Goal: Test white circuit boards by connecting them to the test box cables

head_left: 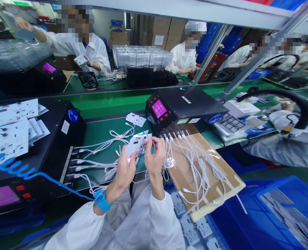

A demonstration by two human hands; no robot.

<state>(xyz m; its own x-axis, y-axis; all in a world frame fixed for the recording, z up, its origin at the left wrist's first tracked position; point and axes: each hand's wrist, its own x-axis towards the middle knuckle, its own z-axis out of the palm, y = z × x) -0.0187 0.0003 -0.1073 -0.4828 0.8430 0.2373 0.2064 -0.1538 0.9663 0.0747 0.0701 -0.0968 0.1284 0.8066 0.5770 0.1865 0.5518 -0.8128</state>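
My left hand (124, 172) and my right hand (154, 156) both pinch a white circuit panel (136, 146) with small dark parts, held above a green bench mat (104, 133). White charging cables (107, 163) run from a black tester (62, 139) across the mat, close under my hands. More white cables (195, 166) lie on a brown cardboard sheet (208, 173) just right of my right hand. A blue wrist strap (102, 200) circles my left wrist, and its coiled blue cord (15, 168) leads off left.
A stack of white panels (9, 130) lies on the left tester. Another black tester (174, 107) with a pink screen stands ahead. A blue crate (263, 215) sits at lower right. A co-worker (291, 139) sits to the right, and others work across the line.
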